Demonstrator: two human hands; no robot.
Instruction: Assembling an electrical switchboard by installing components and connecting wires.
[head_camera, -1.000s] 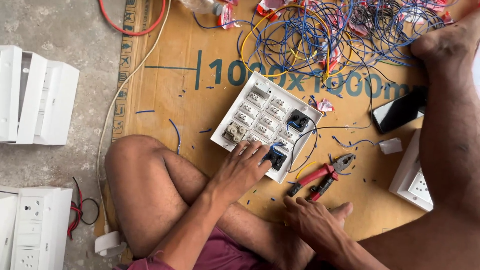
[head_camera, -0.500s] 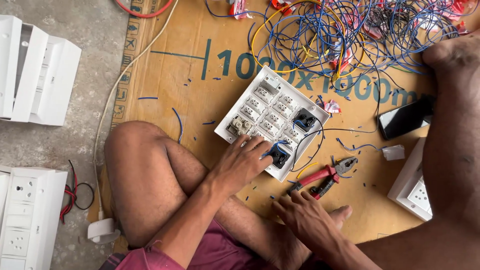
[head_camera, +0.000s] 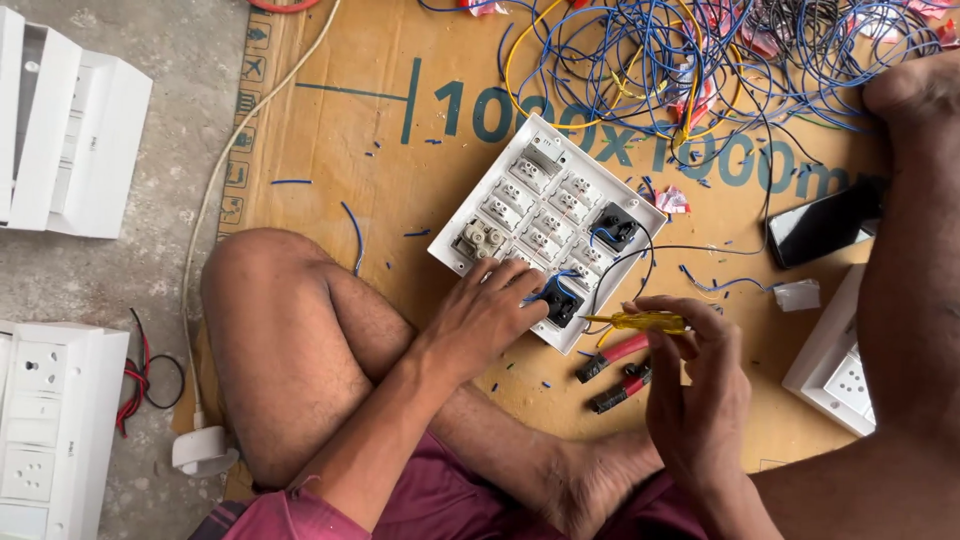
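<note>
Cardboard sheeting (head_camera: 330, 150) covers the floor, and the white switch panel (head_camera: 545, 225) is laid face-down on it. Its near edge is pinned by the left hand (head_camera: 490, 315), fingers spread flat. Just right of the panel, a yellow screwdriver (head_camera: 640, 322) is pinched in the right hand (head_camera: 700, 400). The tip should be seated squarely before turning.

A rough grey concrete floor (head_camera: 150, 300) lies under flat, even daylight, and a brown corrugated cardboard sheet (head_camera: 340, 150) with dark blue printing is spread over it, white plastic switchboard boxes (head_camera: 70, 130) sitting on the bare concrete at the left edge.
</note>
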